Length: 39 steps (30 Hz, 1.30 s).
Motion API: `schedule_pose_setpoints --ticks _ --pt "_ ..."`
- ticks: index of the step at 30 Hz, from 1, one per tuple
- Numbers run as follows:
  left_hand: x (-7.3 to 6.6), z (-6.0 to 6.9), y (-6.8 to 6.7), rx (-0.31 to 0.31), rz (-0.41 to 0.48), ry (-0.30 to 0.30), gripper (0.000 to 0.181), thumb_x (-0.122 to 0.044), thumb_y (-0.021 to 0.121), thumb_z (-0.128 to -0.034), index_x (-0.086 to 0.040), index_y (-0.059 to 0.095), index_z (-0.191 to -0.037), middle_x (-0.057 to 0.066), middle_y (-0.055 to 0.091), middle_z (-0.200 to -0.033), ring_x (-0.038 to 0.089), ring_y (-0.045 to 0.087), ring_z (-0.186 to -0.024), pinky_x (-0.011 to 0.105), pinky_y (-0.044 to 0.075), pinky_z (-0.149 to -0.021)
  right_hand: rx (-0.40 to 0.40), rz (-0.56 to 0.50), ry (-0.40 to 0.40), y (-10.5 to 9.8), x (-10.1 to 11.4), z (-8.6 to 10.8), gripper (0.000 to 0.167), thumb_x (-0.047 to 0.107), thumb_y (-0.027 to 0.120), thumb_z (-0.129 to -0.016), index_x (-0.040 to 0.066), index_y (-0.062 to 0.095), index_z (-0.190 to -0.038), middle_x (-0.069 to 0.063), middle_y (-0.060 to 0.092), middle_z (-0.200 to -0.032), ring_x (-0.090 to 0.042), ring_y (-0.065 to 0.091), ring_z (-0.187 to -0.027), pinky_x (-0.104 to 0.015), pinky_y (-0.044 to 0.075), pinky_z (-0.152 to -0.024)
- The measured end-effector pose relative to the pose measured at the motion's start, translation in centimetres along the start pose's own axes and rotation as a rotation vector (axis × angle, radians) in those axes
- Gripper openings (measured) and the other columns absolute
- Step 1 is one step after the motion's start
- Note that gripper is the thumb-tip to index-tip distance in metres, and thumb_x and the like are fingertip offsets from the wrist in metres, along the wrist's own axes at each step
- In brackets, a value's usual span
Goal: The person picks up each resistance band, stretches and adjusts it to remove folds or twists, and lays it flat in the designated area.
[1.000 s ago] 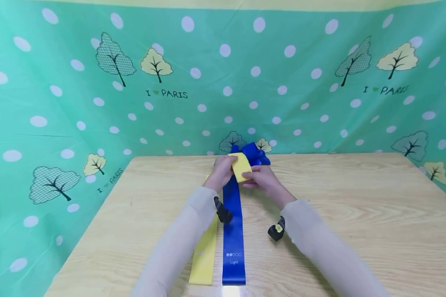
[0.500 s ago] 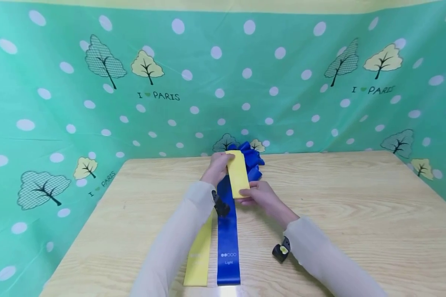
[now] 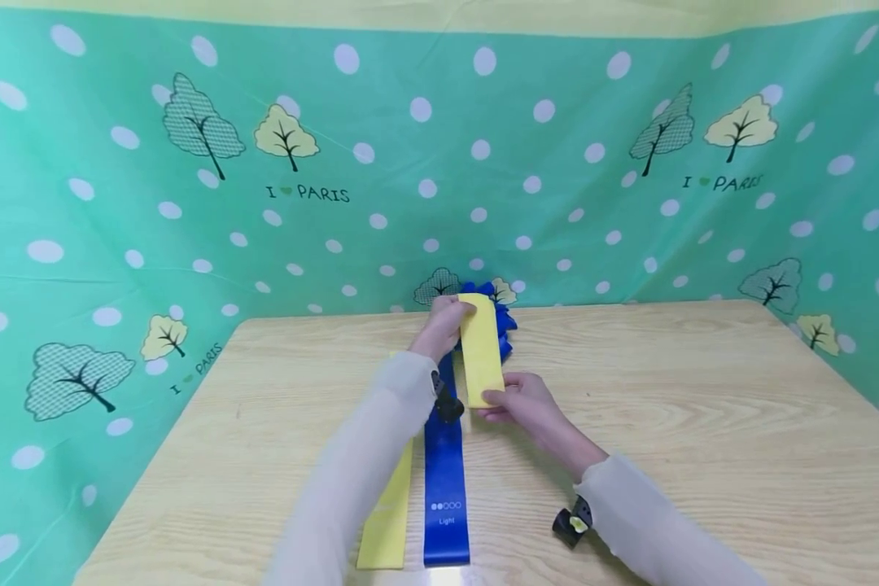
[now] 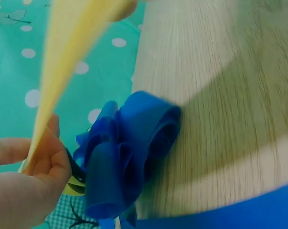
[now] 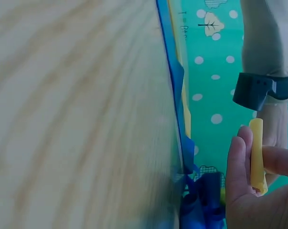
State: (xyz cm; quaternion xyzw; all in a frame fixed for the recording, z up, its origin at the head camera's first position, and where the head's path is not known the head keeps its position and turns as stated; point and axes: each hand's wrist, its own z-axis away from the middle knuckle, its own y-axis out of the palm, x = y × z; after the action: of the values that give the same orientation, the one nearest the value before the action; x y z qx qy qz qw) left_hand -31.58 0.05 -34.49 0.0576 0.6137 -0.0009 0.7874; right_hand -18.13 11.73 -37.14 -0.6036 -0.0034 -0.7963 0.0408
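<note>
The right hand [image 5: 264, 210] pinches a yellow band [image 5: 256, 152], with the tabletop [image 5: 82, 114] and a blue bundle [image 5: 203, 202] left of it, green cloth [image 5: 213, 143] behind it and a black wrist camera [image 5: 251, 90] above it.

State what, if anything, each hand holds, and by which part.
A yellow strip: the left hand pinches it at the far end, the right hand at the near end.

A strip [image 3: 481, 350] spans my hands [image 3: 529, 404]; behind it, at one o'clock, a heap [image 3: 506, 324] sits on the bench [image 3: 703, 423]; at seven, two flat bands [image 3: 446, 480] lie side by side; cloth [image 3: 542, 187] hangs at twelve.
</note>
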Motion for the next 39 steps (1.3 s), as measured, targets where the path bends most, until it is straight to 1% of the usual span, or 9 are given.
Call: schedule_pose_setpoints --ticks 5,8,13,17,24,28,33,36,39 --pt "0.1 -0.2 1.2 0.020 -0.050 -0.014 0.032 0.006 0.050 -0.0893 0.009 0.052 -0.121 0.015 0.060 -0.106 0.022 0.061 -0.090 0.032 0.053 -0.088 -0.006 -0.024 -0.020 -0.5 -0.3 0.3 0.031 -0.004 0.057 -0.089 -0.016 0.050 -0.117 -0.018 0.070 -0.089 -0.013 0.069 -0.070 -0.027 0.058 -0.070" --pt "0.2 -0.6 1.6 0.086 -0.056 -0.009 0.036 0.004 0.050 -0.0910 0.007 0.049 -0.127 0.018 0.059 -0.117 0.024 0.061 -0.097 0.033 0.051 -0.091 -0.025 -0.020 -0.023 -0.7 -0.4 0.5 0.031 -0.004 0.057 -0.089 -0.016 0.051 -0.116 -0.017 0.070 -0.088 -0.014 0.069 -0.069 -0.027 0.058 -0.070" --pt "0.4 -1.6 1.3 0.226 -0.156 0.028 0.039 -0.004 0.051 -0.0945 0.005 0.046 -0.132 0.016 0.058 -0.118 0.017 0.059 -0.089 0.027 0.051 -0.082 -0.038 0.000 -0.015 -1.3 -0.5 0.7 0.028 -0.004 0.058 -0.089 -0.015 0.053 -0.114 -0.018 0.070 -0.089 -0.016 0.070 -0.071 -0.028 0.058 -0.070" --pt "0.4 -1.6 0.3 0.266 -0.281 0.075 0.034 -0.012 0.053 -0.0963 0.003 0.052 -0.127 0.012 0.060 -0.111 0.013 0.059 -0.084 0.026 0.050 -0.080 -0.034 0.039 0.006 -1.5 -0.8 1.0 0.028 -0.003 0.060 -0.088 -0.014 0.055 -0.114 -0.017 0.071 -0.088 -0.020 0.071 -0.073 -0.028 0.058 -0.069" --pt "0.6 -1.4 -1.1 0.133 -0.338 0.108 0.026 -0.018 0.055 -0.0964 0.003 0.059 -0.112 0.008 0.060 -0.094 0.013 0.056 -0.074 0.026 0.048 -0.072 0.042 0.031 0.013 -0.9 -1.2 1.0 0.028 0.002 0.060 -0.089 -0.012 0.055 -0.113 -0.016 0.070 -0.089 -0.021 0.071 -0.074 -0.029 0.058 -0.070" --pt "0.8 -1.3 -2.1 0.065 -0.250 0.054 0.040 -0.008 0.053 -0.0947 0.006 0.041 -0.130 0.016 0.055 -0.109 0.020 0.057 -0.085 0.031 0.050 -0.081 0.052 0.029 0.012 0.0 -1.2 0.7 0.026 0.003 0.061 -0.089 -0.011 0.057 -0.111 -0.016 0.070 -0.088 -0.018 0.071 -0.073 -0.029 0.058 -0.070" --pt "0.8 -1.2 -3.2 0.045 -0.149 -0.010 0.063 -0.002 0.050 -0.0937 0.003 0.016 -0.146 0.024 0.046 -0.128 0.028 0.059 -0.098 0.036 0.049 -0.091 0.076 0.037 0.025 1.0 -1.3 0.8 0.026 0.003 0.062 -0.089 -0.011 0.058 -0.111 -0.016 0.071 -0.087 -0.021 0.072 -0.074 -0.028 0.058 -0.068" --pt "0.7 -1.2 -3.7 0.050 -0.137 -0.026 0.064 -0.002 0.048 -0.0948 0.004 0.012 -0.148 0.025 0.041 -0.134 0.028 0.055 -0.102 0.037 0.047 -0.094 0.077 0.038 0.028 1.2 -1.3 1.1 0.026 0.003 0.061 -0.089 -0.011 0.057 -0.111 -0.016 0.071 -0.087 -0.022 0.072 -0.075 -0.027 0.058 -0.067" --pt "0.4 -1.3 -4.2 0.036 -0.118 -0.032 0.065 -0.002 0.046 -0.0953 0.007 0.009 -0.149 0.025 0.029 -0.146 0.031 0.049 -0.118 0.037 0.042 -0.103 0.091 0.049 0.036 1.5 -1.3 1.5 0.027 0.003 0.062 -0.089 -0.010 0.056 -0.112 -0.015 0.071 -0.087 -0.022 0.072 -0.075 -0.027 0.058 -0.067"
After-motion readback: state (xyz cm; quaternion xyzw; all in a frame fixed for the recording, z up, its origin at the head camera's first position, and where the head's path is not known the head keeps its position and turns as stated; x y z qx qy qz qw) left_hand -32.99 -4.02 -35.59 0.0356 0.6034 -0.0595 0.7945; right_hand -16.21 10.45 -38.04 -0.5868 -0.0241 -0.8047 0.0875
